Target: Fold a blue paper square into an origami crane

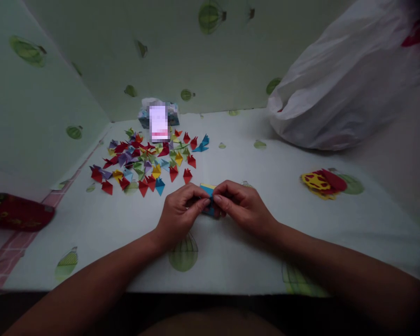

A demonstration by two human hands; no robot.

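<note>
Between my two hands is a small piece of folded paper (207, 188), blue with a yellow strip along its far edge. My left hand (184, 205) pinches its left side between thumb and index finger. From the right, my right hand (240, 201) grips the same paper, thumb close to the other thumb. Fingers cover much of the paper, so its full shape is hidden. Beyond my left hand lies a spread of small folded paper pieces (143, 187) in red, purple, green, yellow and blue.
Behind the folded pieces, a phone with a lit, blurred screen (158, 122) leans on a tissue box (175, 113). A big white plastic bag (322, 102) stands at back right. Red and yellow paper cut-outs (324, 183) lie at right. A red packet (21, 213) sits at far left.
</note>
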